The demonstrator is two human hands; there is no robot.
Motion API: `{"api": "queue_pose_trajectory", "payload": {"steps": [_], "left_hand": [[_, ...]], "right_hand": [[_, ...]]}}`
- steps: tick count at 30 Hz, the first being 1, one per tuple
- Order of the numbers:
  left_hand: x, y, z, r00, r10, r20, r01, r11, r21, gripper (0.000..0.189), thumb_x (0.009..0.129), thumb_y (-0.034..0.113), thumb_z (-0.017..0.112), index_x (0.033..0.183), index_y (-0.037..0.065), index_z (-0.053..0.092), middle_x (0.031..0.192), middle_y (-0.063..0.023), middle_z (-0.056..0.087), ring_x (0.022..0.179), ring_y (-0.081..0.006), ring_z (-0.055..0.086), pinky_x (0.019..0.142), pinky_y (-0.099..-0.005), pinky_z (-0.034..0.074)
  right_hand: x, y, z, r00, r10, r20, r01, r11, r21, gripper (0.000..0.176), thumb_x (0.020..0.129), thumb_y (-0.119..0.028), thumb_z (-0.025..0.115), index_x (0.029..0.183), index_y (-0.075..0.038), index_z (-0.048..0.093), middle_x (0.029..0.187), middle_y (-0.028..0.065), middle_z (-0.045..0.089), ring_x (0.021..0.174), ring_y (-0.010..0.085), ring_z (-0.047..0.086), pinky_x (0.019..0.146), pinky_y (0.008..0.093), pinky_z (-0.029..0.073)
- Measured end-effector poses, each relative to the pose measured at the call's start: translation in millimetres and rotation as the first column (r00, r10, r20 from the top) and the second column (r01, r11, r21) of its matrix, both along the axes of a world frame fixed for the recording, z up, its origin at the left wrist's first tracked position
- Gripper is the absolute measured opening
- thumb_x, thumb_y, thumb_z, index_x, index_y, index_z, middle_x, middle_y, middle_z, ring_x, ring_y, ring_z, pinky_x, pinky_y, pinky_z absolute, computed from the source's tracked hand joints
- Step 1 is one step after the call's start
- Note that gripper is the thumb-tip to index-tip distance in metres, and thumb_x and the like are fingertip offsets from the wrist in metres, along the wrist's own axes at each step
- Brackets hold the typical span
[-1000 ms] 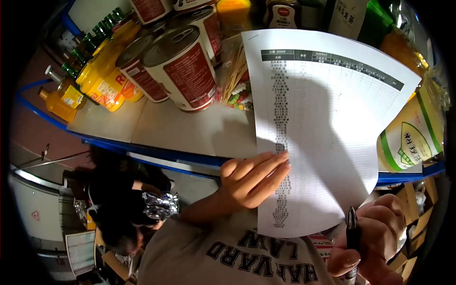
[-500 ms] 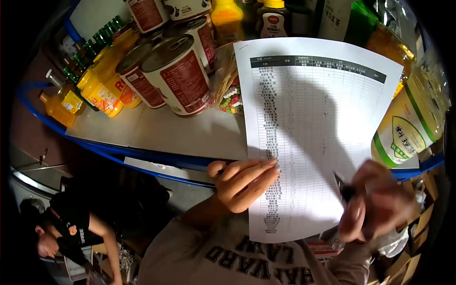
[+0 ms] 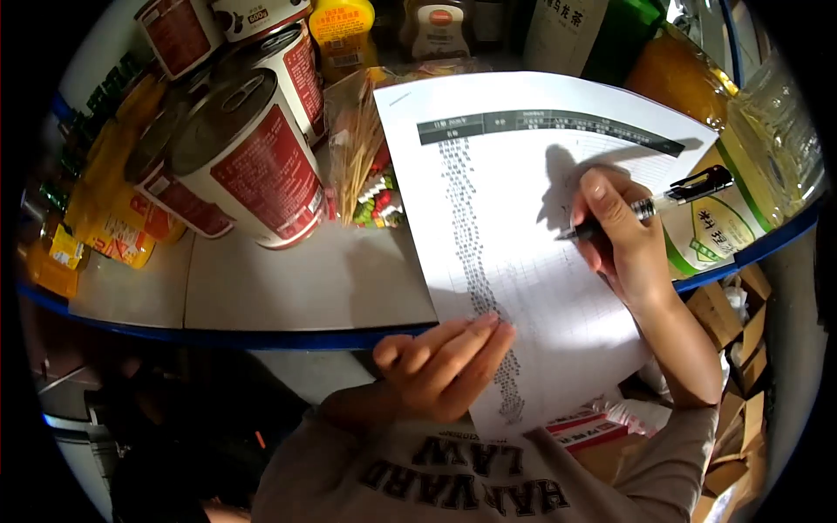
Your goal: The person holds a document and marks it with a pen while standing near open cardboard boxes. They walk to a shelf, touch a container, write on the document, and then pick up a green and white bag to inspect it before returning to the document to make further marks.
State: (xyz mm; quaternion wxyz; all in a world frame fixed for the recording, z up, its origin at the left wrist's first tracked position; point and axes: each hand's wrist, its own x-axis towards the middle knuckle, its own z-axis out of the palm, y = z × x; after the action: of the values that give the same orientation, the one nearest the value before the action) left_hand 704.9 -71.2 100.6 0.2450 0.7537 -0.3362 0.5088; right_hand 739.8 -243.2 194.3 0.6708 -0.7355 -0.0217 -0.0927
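A printed sheet with a table of rows (image 3: 540, 288) lies at the shelf's front edge, its lower part hanging over it. My right hand (image 3: 621, 231) is closed around a black and clear pen (image 3: 643, 209), its tip at the middle of the sheet. My left hand (image 3: 449, 366) rests at the sheet's lower left edge, fingers together on the paper; whether it pinches the edge is hard to tell. To the left of the sheet is a clear bag of wooden sticks (image 3: 353, 157), beside a large can with a red label (image 3: 261, 166).
Yellow jars (image 3: 118, 231) and stacked cans (image 3: 179, 35) fill the shelf's left. Behind the sheet stand a yellow bottle (image 3: 343, 35) and a green carton (image 3: 623, 39). A green-banded jug (image 3: 711, 228) is at the right. Cardboard boxes (image 3: 728, 322) are below right; a blue edge (image 3: 340, 338) borders the shelf.
My right hand has moved up and inward over the sheet with the pen. The view has shifted, so the cans appear further left. The other person has mostly left the view at lower left.
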Motion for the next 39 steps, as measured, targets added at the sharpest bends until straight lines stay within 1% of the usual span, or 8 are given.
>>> {"api": "queue_pose_trajectory", "payload": {"steps": [2, 5, 11, 14, 16, 20, 25, 39], "left_hand": [[1.4, 1.7, 1.4, 1.000, -0.009, -0.021, 0.009, 1.000, -0.002, 0.009, 0.076, 0.020, 0.053, 0.075, 0.016, 0.061, 0.073, 0.0078, 0.057, 0.064, -0.0027, 0.047, 0.066, -0.0205, 0.026], [1.6, 5.7, 0.2, 0.997, -0.023, -0.077, 0.023, 1.000, -0.005, 0.012, 0.077, 0.016, 0.050, 0.077, 0.016, 0.061, 0.075, 0.0075, 0.058, 0.070, -0.0024, 0.051, 0.078, -0.0249, 0.023], [5.2, 9.7, -4.2, 1.000, -0.005, -0.020, 0.006, 0.999, 0.037, 0.015, 0.078, 0.021, 0.047, 0.073, 0.019, 0.060, 0.073, 0.0089, 0.057, 0.074, -0.0021, 0.049, 0.086, -0.0282, 0.019], [7.3, 7.1, -3.6, 1.000, -0.019, -0.001, 0.019, 0.999, 0.026, 0.011, 0.078, 0.021, 0.050, 0.074, 0.016, 0.058, 0.073, 0.0058, 0.056, 0.067, -0.0048, 0.048, 0.066, -0.0207, 0.029], [9.3, 1.1, -4.7, 1.000, -0.007, 0.020, 0.008, 0.999, -0.036, 0.011, 0.077, 0.020, 0.050, 0.072, 0.016, 0.058, 0.071, 0.0061, 0.056, 0.066, -0.0051, 0.047, 0.065, -0.0203, 0.029], [6.5, -4.4, -5.1, 1.000, -0.006, -0.001, 0.006, 0.997, -0.081, 0.011, 0.076, 0.020, 0.051, 0.070, 0.016, 0.058, 0.069, 0.0065, 0.056, 0.065, -0.0059, 0.046, 0.064, -0.0200, 0.029], [5.6, -6.6, -6.1, 1.000, -0.005, -0.004, 0.004, 0.996, -0.088, 0.012, 0.076, 0.020, 0.050, 0.069, 0.016, 0.059, 0.069, 0.0060, 0.056, 0.064, -0.0065, 0.046, 0.064, -0.0202, 0.030], [9.0, -4.2, -5.5, 1.000, -0.006, 0.022, 0.007, 0.999, -0.047, 0.019, 0.079, 0.023, 0.045, 0.066, 0.016, 0.057, 0.067, 0.0060, 0.055, 0.062, -0.0056, 0.046, 0.065, -0.0196, 0.029]], "right_hand": [[-1.5, -7.3, -2.9, 1.000, 0.004, -0.025, -0.010, 0.972, -0.236, 0.037, 0.075, -0.029, 0.058, 0.054, -0.007, 0.037, 0.048, -0.0014, 0.037, 0.033, 0.0038, 0.029, 0.030, 0.0169, 0.021], [-4.9, -7.0, -2.4, 0.994, -0.051, 0.093, 0.089, 0.874, -0.479, 0.040, 0.072, -0.026, 0.062, 0.049, -0.008, 0.034, 0.048, -0.0033, 0.034, 0.037, 0.0030, 0.027, 0.035, 0.0180, 0.019], [5.4, 0.9, -7.2, 0.982, -0.029, 0.186, 0.124, 0.845, -0.520, 0.040, 0.068, -0.025, 0.066, 0.048, -0.006, 0.037, 0.045, -0.0031, 0.031, 0.043, 0.0049, 0.028, 0.039, 0.0200, 0.022], [6.9, 2.0, -8.8, 0.975, 0.014, 0.222, 0.119, 0.808, -0.577, 0.040, 0.068, -0.027, 0.066, 0.048, -0.005, 0.038, 0.045, -0.0039, 0.030, 0.042, 0.0052, 0.026, 0.038, 0.0216, 0.019], [5.9, 0.0, -7.4, 0.972, 0.041, 0.229, 0.121, 0.751, -0.649, 0.041, 0.069, -0.028, 0.064, 0.048, -0.006, 0.037, 0.044, -0.0042, 0.030, 0.041, 0.0053, 0.025, 0.037, 0.0216, 0.019], [8.4, -3.2, -11.7, 0.973, -0.042, 0.227, 0.134, 0.904, -0.406, 0.041, 0.075, -0.028, 0.058, 0.047, -0.008, 0.035, 0.043, -0.0043, 0.030, 0.040, 0.0045, 0.025, 0.037, 0.0210, 0.018], [3.5, 0.1, -6.3, 0.979, -0.144, 0.144, 0.190, 0.898, -0.397, 0.042, 0.075, -0.030, 0.058, 0.046, -0.008, 0.036, 0.043, -0.0044, 0.030, 0.039, 0.0045, 0.026, 0.037, 0.0209, 0.019], [7.1, -8.1, -11.7, 0.973, -0.059, 0.223, 0.171, 0.831, -0.529, 0.040, 0.071, -0.032, 0.062, 0.049, -0.006, 0.040, 0.044, -0.0044, 0.031, 0.041, 0.0050, 0.027, 0.039, 0.0196, 0.021]]}}
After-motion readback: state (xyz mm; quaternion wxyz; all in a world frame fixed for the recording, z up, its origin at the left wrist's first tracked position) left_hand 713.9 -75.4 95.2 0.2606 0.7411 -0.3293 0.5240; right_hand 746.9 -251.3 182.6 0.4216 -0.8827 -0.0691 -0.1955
